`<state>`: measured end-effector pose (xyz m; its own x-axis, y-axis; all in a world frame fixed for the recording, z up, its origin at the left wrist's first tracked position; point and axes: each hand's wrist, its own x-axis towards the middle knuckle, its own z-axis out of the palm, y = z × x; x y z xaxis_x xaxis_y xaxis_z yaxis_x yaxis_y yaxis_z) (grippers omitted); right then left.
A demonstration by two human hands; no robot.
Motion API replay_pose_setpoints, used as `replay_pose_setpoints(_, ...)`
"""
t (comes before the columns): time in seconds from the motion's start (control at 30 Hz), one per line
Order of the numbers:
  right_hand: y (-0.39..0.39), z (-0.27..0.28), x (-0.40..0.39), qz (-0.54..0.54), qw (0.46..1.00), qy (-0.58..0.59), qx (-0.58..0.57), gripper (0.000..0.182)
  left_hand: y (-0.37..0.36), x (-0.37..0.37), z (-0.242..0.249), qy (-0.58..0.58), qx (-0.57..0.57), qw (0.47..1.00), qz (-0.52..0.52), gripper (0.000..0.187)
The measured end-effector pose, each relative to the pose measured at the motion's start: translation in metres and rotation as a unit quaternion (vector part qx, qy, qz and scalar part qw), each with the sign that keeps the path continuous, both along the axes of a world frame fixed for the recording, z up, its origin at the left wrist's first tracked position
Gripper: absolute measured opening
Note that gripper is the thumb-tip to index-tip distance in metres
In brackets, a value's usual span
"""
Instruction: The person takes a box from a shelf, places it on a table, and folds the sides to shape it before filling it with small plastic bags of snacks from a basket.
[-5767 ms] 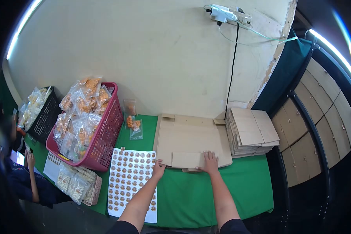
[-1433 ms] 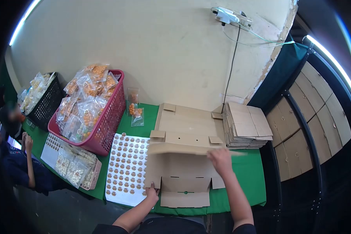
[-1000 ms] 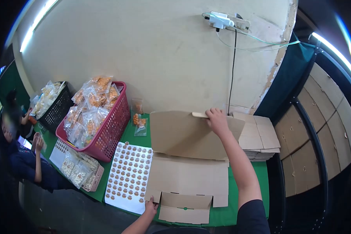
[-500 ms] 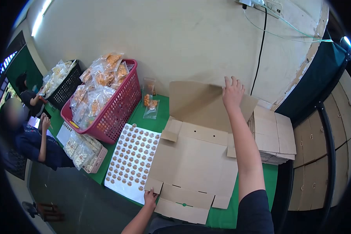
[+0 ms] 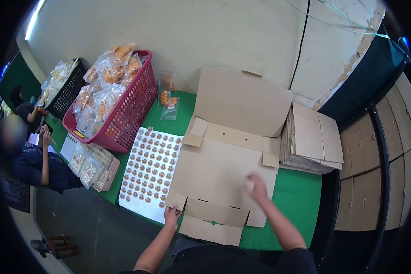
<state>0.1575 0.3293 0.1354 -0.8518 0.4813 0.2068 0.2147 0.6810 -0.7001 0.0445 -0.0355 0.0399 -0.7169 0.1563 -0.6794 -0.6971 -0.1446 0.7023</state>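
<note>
An unfolded brown cardboard box (image 5: 219, 164) lies flat in front of me, its large back flap (image 5: 242, 100) standing up near the wall. My left hand (image 5: 172, 216) grips the box's small left flap at the near corner, fingertips along its edge. Over the right part of the box hovers my right hand (image 5: 255, 186), smeared by motion, so its fingers do not show clearly. Left of the box is a white sheet (image 5: 144, 208) with rows of round brown stickers, partly under the cardboard.
Folded cardboard boxes (image 5: 308, 137) are stacked at the right on the green table (image 5: 297, 196). A pink basket (image 5: 134, 100) of orange snack bags, a black basket (image 5: 68, 93) and small snack pouches (image 5: 169, 102) stand at the left. Two people (image 5: 41, 164) are beyond the table's left side.
My right hand has left the back flap and come down toward me over the box. The flap now stands more upright. My left hand stays at the near left corner.
</note>
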Motion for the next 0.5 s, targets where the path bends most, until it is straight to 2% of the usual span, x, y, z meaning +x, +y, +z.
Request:
replay_pose_setpoints(0.03, -0.026, -0.014, 0.036, 0.075, 0.994, -0.022, 0.07, 0.032, -0.003, -0.002, -0.003, -0.013, 0.003, 1.0, -0.004, 0.022)
replay_pose_setpoints(0.1, -0.058, -0.012, 0.094, 0.021, 0.98, -0.054, 0.193, 0.045, -0.01, -0.008, -0.013, -0.035, 0.019, 0.999, -0.007, 0.026)
replay_pose_setpoints(0.13, -0.069, -0.023, 0.119, 0.016, 0.98, -0.057, 0.191, 0.045, -0.011, -0.009, -0.01, -0.037, 0.017, 0.999, -0.012, 0.026)
replay_pose_setpoints(0.17, -0.074, -0.038, 0.141, -0.195, 0.953, -0.108, 0.206, 0.05, -0.007, -0.014, -0.002, -0.019, 0.008, 1.0, 0.015, 0.028)
replay_pose_setpoints(0.2, -0.076, -0.048, 0.156, -0.395, 0.881, -0.153, 0.21, 0.055, -0.004, -0.018, 0.004, -0.001, -0.001, 0.999, 0.042, 0.03)
replay_pose_setpoints(0.23, -0.074, -0.059, 0.169, -0.401, 0.879, -0.155, 0.208, 0.055, -0.004, -0.022, 0.006, 0.025, -0.003, 0.998, 0.049, 0.031)
replay_pose_setpoints(0.27, -0.072, -0.067, 0.18, -0.414, 0.903, -0.116, 0.003, 0.056, -0.004, -0.025, 0.009, 0.026, -0.003, 0.999, 0.042, 0.031)
replay_pose_setpoints(0.3, -0.071, -0.072, 0.188, -0.41, 0.887, -0.069, -0.201, 0.058, -0.003, -0.027, 0.011, 0.07, -0.014, 0.997, 0.019, 0.029)
replay_pose_setpoints(0.33, -0.068, -0.077, 0.194, -0.416, 0.884, -0.066, -0.2, 0.058, -0.001, -0.028, 0.012, 0.114, -0.024, 0.993, -0.004, 0.027)
replay_pose_setpoints(0.37, -0.062, -0.076, 0.194, -0.404, 0.877, -0.058, -0.255, 0.055, -0.002, -0.031, 0.005, 0.116, -0.02, 0.993, -0.011, 0.027)
replay_pose_setpoints(0.4, -0.058, -0.076, 0.194, -0.391, 0.866, -0.049, -0.308, 0.052, -0.003, -0.033, -0.004, 0.182, -0.052, 0.981, -0.047, 0.026)
replay_pose_setpoints(0.43, -0.056, -0.072, 0.191, -0.395, 0.864, -0.045, -0.308, 0.052, -0.002, -0.035, -0.004, 0.247, -0.083, 0.962, -0.082, 0.026)
replay_pose_setpoints(0.5, -0.049, -0.063, 0.18, -0.357, 0.878, -0.026, -0.319, 0.049, 0.007, -0.035, 0.006, 0.248, -0.08, 0.962, -0.079, 0.026)
